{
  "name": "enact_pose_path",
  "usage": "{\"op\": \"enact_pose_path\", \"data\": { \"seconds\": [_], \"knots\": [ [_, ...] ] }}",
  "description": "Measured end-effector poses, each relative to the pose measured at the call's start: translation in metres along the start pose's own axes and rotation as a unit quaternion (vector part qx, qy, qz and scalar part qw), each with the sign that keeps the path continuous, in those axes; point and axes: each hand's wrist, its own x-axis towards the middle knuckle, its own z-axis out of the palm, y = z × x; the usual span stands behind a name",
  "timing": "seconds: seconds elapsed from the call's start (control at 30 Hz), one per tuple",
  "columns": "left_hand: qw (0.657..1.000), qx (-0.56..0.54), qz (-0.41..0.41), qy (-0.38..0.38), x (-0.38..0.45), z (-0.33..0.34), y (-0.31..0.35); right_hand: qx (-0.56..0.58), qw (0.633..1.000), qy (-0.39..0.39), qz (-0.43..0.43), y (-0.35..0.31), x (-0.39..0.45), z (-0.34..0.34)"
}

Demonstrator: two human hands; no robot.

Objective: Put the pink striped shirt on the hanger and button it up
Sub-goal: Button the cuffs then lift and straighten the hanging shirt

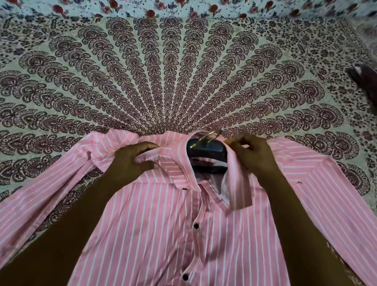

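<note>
Hanger (207, 152) is inside the pink striped shirt (150, 243); lower buttons done, collar open at twelve o'clock, left hand (133, 159) and right hand (254, 155) pinching it.

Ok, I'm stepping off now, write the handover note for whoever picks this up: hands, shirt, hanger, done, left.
Left hand: grips the bunched left collar and shoulder of the pink striped shirt.
Right hand: pinches the right collar edge.
Shirt lies front up on the patterned bedspread; the dark hanger sits inside the neck, gold hook poking out.
Done: hanger in, two dark buttons on the lower placket look fastened.
Left: straighten the collar, close the open top.
</note>
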Motion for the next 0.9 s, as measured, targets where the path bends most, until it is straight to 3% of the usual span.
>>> {"op": "enact_pose_path", "data": {
  "seconds": [0.27, 0.43, 0.6, 0.77, 0.83, 0.9],
  "knots": [
    [0.999, 0.040, -0.021, -0.030, 0.001, 0.002, 0.007, -0.024, 0.989, -0.068, -0.127, 0.016, -0.026, 0.009],
    [0.983, -0.175, -0.045, -0.034, 0.007, 0.006, 0.061, -0.061, 0.986, -0.022, -0.153, 0.022, -0.029, 0.017],
    [0.997, 0.024, -0.015, -0.075, 0.042, 0.008, 0.095, -0.062, 0.989, 0.000, -0.131, 0.024, -0.034, 0.024],
    [0.963, 0.255, 0.046, -0.067, 0.064, 0.006, 0.125, -0.058, 0.992, 0.017, -0.112, 0.024, -0.032, 0.028],
    [0.968, 0.240, 0.023, -0.067, 0.066, 0.007, 0.127, -0.050, 0.993, 0.020, -0.106, 0.021, -0.031, 0.030],
    [0.984, 0.157, -0.034, -0.070, 0.069, 0.011, 0.124, -0.012, 0.996, 0.024, -0.084, 0.019, -0.032, 0.028]
  ]
}}
